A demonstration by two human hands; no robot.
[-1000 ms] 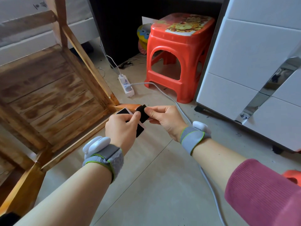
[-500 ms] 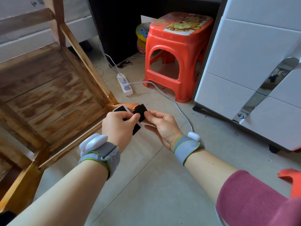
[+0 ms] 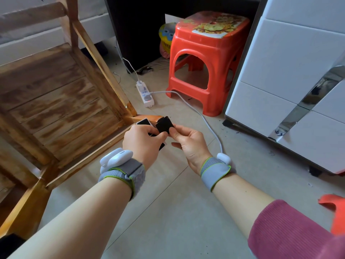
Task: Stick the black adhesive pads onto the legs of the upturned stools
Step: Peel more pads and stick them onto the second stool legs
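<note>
A wooden stool (image 3: 56,101) lies tipped over on the floor at the left, its underside facing me and one leg end (image 3: 147,117) pointing toward my hands. My left hand (image 3: 143,141) holds a white backing sheet of black pads (image 3: 144,122), mostly hidden behind the fingers. My right hand (image 3: 188,141) pinches a single black square pad (image 3: 165,125) between thumb and fingers, just right of the sheet and close to the stool's leg end. Both hands meet above the floor tiles.
A red plastic stool (image 3: 203,58) stands upright behind my hands. A white power strip (image 3: 146,95) and its cable (image 3: 205,120) run across the floor. A white cabinet (image 3: 291,75) fills the right side. An orange object (image 3: 334,208) shows at the right edge.
My right hand has turned palm-up and dropped its wrist while lifting the black pad clear of the sheet. Both hands shifted slightly left.
</note>
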